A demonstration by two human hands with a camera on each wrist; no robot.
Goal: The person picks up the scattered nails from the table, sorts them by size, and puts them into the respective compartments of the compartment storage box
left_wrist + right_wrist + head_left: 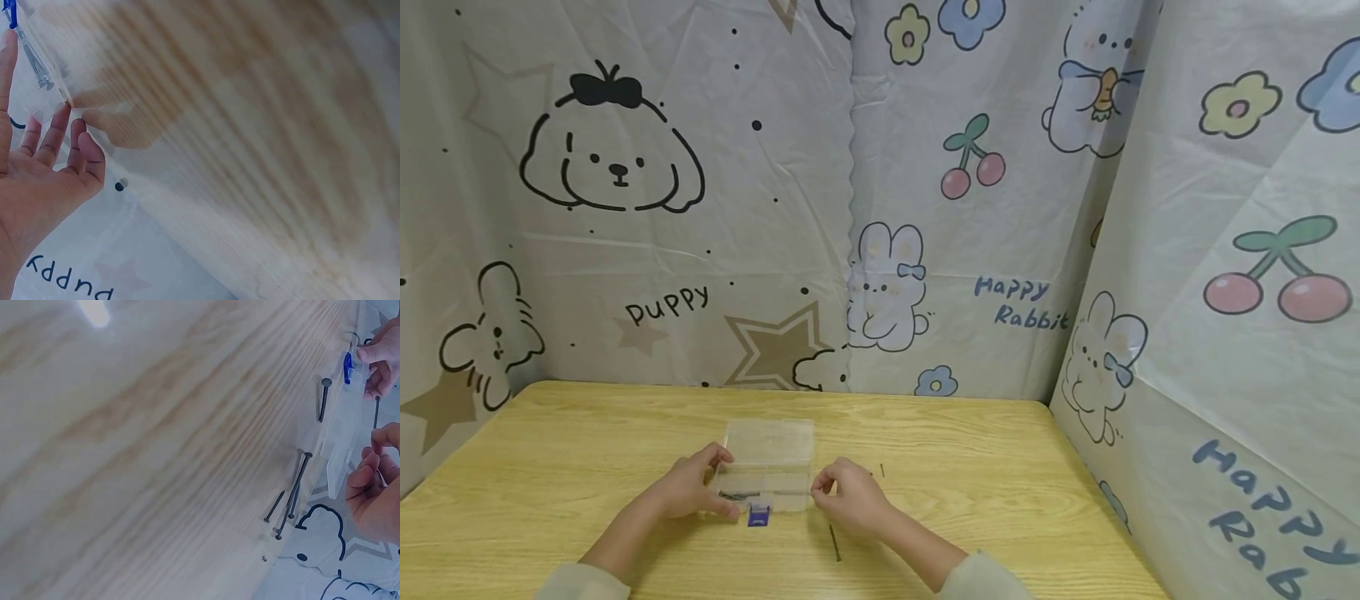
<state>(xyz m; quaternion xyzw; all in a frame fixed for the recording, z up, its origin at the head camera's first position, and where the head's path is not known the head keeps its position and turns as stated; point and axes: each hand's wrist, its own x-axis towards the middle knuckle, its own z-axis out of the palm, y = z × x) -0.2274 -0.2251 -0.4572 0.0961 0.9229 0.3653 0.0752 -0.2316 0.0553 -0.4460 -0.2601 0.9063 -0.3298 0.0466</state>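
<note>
A clear plastic box (786, 502) with a blue latch (758, 516) lies with its lid (770, 440) folded back. My left hand (688, 485) holds the box at its left side, thumb near the front corner and fingers farther back. Several dark nails (739, 496) lie in the left front part of the box; in the left wrist view these nails (39, 65) show through the plastic. My right hand (852, 498), at the box's right edge, pinches a nail (377, 412) between thumb and fingertips, its head pointing toward the left hand.
On the wooden table (970, 483), a loose nail (835, 543) lies in front of the right hand. More loose nails (292, 495) lie to the right, partly hidden by that hand in the head view. Printed cloth (775, 250) hangs behind the table and along its right side.
</note>
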